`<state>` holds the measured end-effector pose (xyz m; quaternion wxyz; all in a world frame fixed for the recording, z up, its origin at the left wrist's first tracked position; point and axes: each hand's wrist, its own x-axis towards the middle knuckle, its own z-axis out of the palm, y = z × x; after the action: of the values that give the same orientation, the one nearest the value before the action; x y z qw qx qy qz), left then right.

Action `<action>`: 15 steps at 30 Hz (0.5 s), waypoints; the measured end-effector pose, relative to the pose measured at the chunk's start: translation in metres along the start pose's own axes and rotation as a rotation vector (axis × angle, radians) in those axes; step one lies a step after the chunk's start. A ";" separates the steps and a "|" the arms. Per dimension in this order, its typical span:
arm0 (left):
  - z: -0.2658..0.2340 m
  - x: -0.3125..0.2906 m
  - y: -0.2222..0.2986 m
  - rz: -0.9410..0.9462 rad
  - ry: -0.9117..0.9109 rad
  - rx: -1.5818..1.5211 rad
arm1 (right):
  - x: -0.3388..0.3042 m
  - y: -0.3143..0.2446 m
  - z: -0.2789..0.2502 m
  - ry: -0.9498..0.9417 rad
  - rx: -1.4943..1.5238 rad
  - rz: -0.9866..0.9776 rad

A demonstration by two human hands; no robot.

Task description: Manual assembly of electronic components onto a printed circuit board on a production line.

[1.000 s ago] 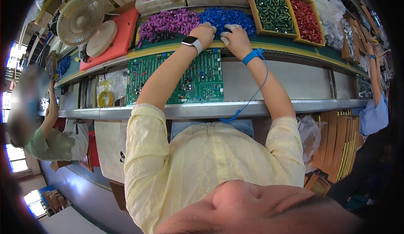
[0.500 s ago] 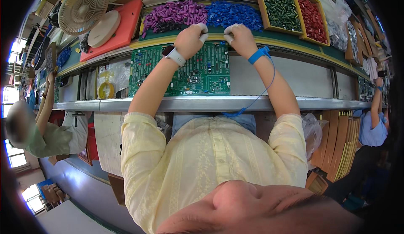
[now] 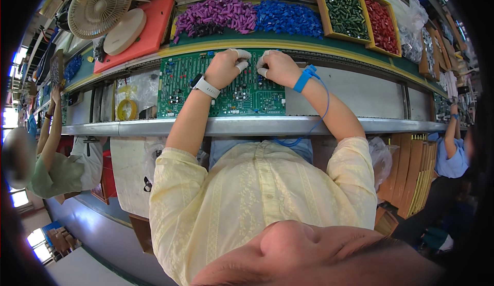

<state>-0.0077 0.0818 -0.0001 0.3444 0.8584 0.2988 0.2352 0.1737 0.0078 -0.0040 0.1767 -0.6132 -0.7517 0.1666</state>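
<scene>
A large green circuit board [image 3: 216, 103], dotted with small components, lies in the track before me. Over its upper middle part is my left hand [image 3: 225, 68], wearing white finger covers and a white wristwatch. Its thumb and fingers are closed in a pinch. Facing it, my right hand [image 3: 279, 68] is bent over the board's upper right part, its covered fingertips closed too. A blue wrist strap [image 3: 307, 78] with a cord circles that wrist. Whatever the fingertips hold is too small or hidden to name.
Beyond the board lie heaps of purple parts [image 3: 216, 15] and blue parts [image 3: 288, 18]. Boxes of green parts [image 3: 346, 12] and red parts [image 3: 381, 26] stand right of them. A fan [image 3: 100, 7] stands far left; a metal rail [image 3: 236, 126] runs in front. People work on both sides.
Both hands have come back toward me, from the edge by the purple and blue heaps to over the circuit board. The fingers stay pinched.
</scene>
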 end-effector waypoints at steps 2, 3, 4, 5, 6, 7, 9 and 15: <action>0.000 -0.001 -0.003 -0.001 -0.002 0.025 | 0.000 0.000 0.001 0.012 0.000 0.009; 0.000 -0.001 -0.004 0.000 -0.005 0.054 | 0.001 0.001 0.002 0.009 0.000 0.009; 0.000 -0.002 -0.005 -0.002 -0.004 0.052 | 0.001 0.003 0.004 0.022 0.008 0.005; 0.000 -0.002 -0.006 0.000 0.004 0.036 | 0.002 0.004 0.005 0.036 0.015 0.002; 0.000 -0.002 -0.006 0.001 0.012 0.021 | 0.002 0.005 0.005 0.034 0.015 0.004; 0.000 -0.001 -0.006 0.001 0.011 0.019 | 0.002 0.005 0.005 0.037 0.009 0.000; 0.001 -0.001 -0.005 0.011 -0.005 0.021 | 0.002 0.004 0.003 0.037 0.004 -0.006; 0.010 -0.002 0.002 0.030 -0.046 0.033 | 0.001 0.003 -0.003 -0.010 0.020 0.020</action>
<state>-0.0029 0.0748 -0.0059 0.3335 0.8734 0.2819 0.2155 0.1774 0.0093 -0.0023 0.1771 -0.6182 -0.7446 0.1790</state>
